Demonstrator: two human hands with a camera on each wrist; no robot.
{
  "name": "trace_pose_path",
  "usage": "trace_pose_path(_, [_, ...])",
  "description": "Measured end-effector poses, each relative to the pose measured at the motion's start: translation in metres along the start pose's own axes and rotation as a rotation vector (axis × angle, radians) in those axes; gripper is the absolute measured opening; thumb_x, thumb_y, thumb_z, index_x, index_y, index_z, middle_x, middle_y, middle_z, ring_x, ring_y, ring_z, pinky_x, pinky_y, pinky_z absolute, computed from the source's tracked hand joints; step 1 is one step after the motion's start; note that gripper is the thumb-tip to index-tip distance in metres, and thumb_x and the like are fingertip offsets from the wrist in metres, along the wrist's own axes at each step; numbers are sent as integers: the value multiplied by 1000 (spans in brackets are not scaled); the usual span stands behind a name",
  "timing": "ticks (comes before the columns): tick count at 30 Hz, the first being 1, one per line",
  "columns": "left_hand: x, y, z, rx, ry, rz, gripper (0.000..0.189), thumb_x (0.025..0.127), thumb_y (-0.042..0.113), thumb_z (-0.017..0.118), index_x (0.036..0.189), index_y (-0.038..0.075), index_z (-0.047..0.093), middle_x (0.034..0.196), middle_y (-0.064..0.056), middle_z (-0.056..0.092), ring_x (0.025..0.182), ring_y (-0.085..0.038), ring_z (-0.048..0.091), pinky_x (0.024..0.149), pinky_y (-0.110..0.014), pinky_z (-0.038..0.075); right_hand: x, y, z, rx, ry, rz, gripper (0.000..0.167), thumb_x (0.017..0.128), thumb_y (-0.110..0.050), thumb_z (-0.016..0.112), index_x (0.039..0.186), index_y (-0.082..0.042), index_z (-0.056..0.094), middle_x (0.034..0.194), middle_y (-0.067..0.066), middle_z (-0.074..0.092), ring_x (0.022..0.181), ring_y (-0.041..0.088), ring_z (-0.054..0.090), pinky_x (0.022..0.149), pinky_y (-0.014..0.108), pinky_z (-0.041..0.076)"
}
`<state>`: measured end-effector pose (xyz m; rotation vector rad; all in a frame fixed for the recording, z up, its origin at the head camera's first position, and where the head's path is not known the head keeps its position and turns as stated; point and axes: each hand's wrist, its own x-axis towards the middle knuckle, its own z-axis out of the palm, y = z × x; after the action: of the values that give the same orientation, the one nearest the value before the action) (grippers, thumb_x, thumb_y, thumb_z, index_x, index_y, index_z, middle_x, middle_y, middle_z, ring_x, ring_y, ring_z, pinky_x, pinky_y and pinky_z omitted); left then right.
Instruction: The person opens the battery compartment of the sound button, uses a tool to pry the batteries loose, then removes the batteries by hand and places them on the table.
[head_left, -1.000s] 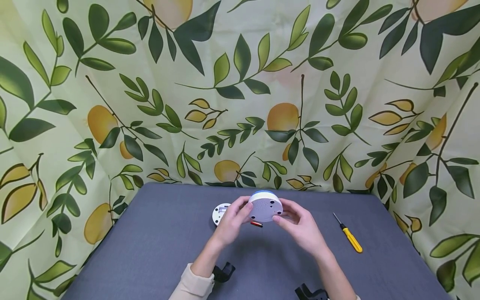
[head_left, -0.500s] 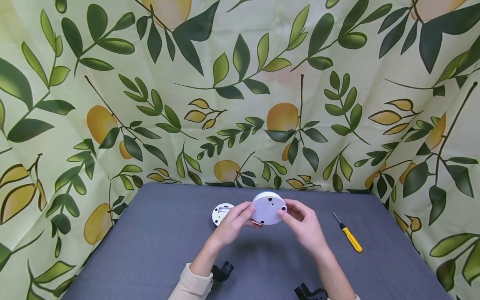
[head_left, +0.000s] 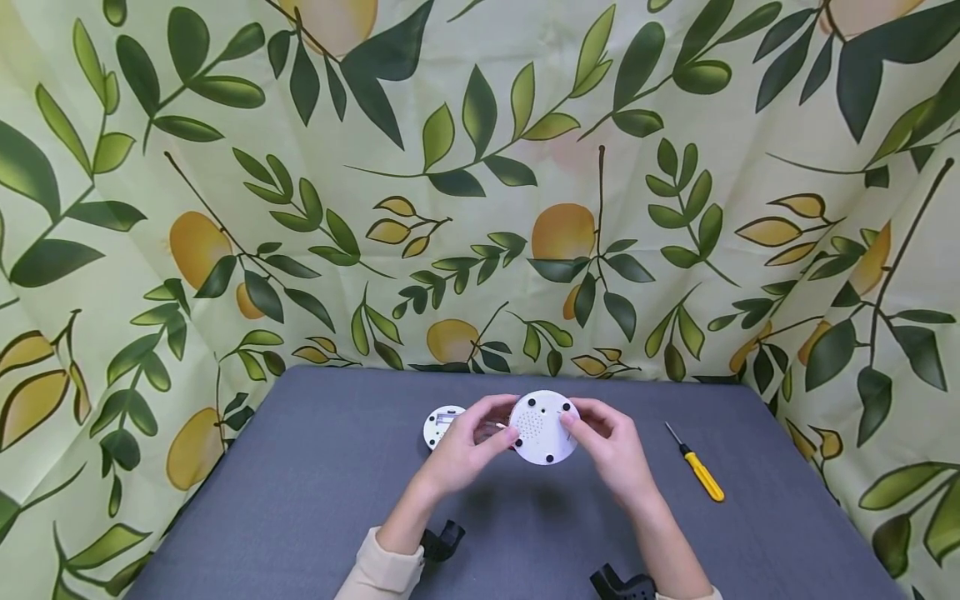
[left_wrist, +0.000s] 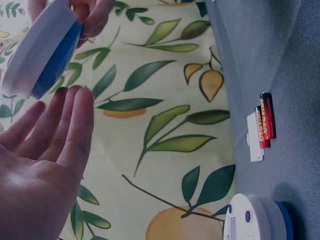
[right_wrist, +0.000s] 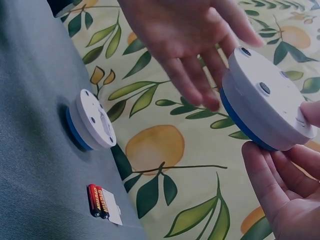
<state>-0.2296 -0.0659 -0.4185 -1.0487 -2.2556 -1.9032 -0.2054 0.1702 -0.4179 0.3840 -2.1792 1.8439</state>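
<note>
A round white device [head_left: 543, 427] with a blue face is held up above the table, its underside with black feet and a patch of small holes toward the head camera. My right hand [head_left: 617, 454] grips its right edge, thumb on the underside and fingers on the blue side in the right wrist view. My left hand [head_left: 459, 454] is at its left edge; in the left wrist view its fingers [left_wrist: 72, 130] are extended and not wrapped round the device. Whether they touch it I cannot tell. A similar white-and-blue device [right_wrist: 95, 120] lies behind my left hand, its battery bay uncovered.
Two red-and-black batteries [left_wrist: 265, 120] lie beside a small white cover [left_wrist: 254, 142] on the grey table [head_left: 337, 467]. A yellow-handled screwdriver [head_left: 701, 475] lies at the right. A leaf-and-fruit patterned cloth [head_left: 480, 208] hangs behind the table.
The held device has tipped and turned so its underside faces the head camera more squarely, shifting slightly right and down. My left fingers have spread away from its edge.
</note>
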Motion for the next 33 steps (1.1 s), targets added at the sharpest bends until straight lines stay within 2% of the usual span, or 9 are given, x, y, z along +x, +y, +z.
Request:
trace_pose_path(3, [-1, 0, 0, 1, -11, 53, 52, 95, 11, 69, 144, 5, 51, 131, -12, 61, 120, -25, 59, 102, -44, 49, 0, 0, 0, -13, -2, 36, 26, 97, -12, 69, 118, 4, 69, 108, 14, 70, 89, 18, 65, 79, 26, 55])
trace_pose_path(7, [-2, 0, 1, 40, -63, 65, 72, 89, 16, 77, 151, 14, 43, 143, -5, 53, 128, -21, 53, 108, -41, 44, 2, 1, 1, -26, -4, 78, 25, 97, -15, 69, 115, 3, 71, 106, 13, 71, 88, 20, 64, 77, 27, 55])
trace_pose_path(9, [-3, 0, 2, 90, -88, 51, 83, 85, 20, 82, 155, 20, 37, 148, 0, 48, 131, -19, 49, 109, -38, 42, 2, 2, 2, -31, -4, 94, 25, 96, -15, 70, 114, 2, 72, 104, 12, 71, 87, 20, 64, 75, 27, 54])
trace_pose_path(13, [-3, 0, 4, 175, -124, 2, 103, 78, 29, 90, 159, 30, 27, 157, 8, 35, 137, -15, 42, 113, -41, 38, 2, 3, 3, -38, -14, 103, 22, 96, -15, 71, 111, 0, 74, 99, 10, 71, 84, 21, 62, 72, 28, 54])
trace_pose_path(18, [-3, 1, 8, 211, -160, -62, 118, 71, 34, 94, 161, 36, 18, 162, 12, 23, 144, -13, 32, 116, -48, 32, 2, 3, 5, -45, -42, 105, 22, 96, -17, 71, 109, 1, 75, 95, 9, 71, 81, 19, 62, 71, 28, 53])
trace_pose_path(22, [-4, -1, 10, 235, -175, -98, 120, 68, 38, 96, 160, 39, 18, 161, 13, 25, 141, -12, 35, 114, -46, 35, 2, 2, 7, -58, -68, 118, 23, 96, -19, 71, 107, 1, 75, 93, 7, 71, 81, 18, 63, 71, 28, 53])
trace_pose_path(26, [-5, -3, 12, 250, -166, -116, 116, 66, 37, 97, 156, 38, 24, 155, 11, 32, 132, -11, 43, 109, -40, 39, 2, 1, 8, -62, -100, 146, 23, 95, -21, 72, 106, -1, 76, 91, 8, 71, 80, 19, 63, 71, 28, 53])
trace_pose_path(33, [-4, -3, 16, 221, -110, -86, 103, 65, 31, 98, 148, 26, 37, 143, 11, 44, 120, -11, 51, 103, -34, 43, 3, 2, 7, -53, -130, 175, 25, 96, -23, 71, 108, -1, 75, 92, 9, 70, 81, 21, 62, 72, 29, 53])
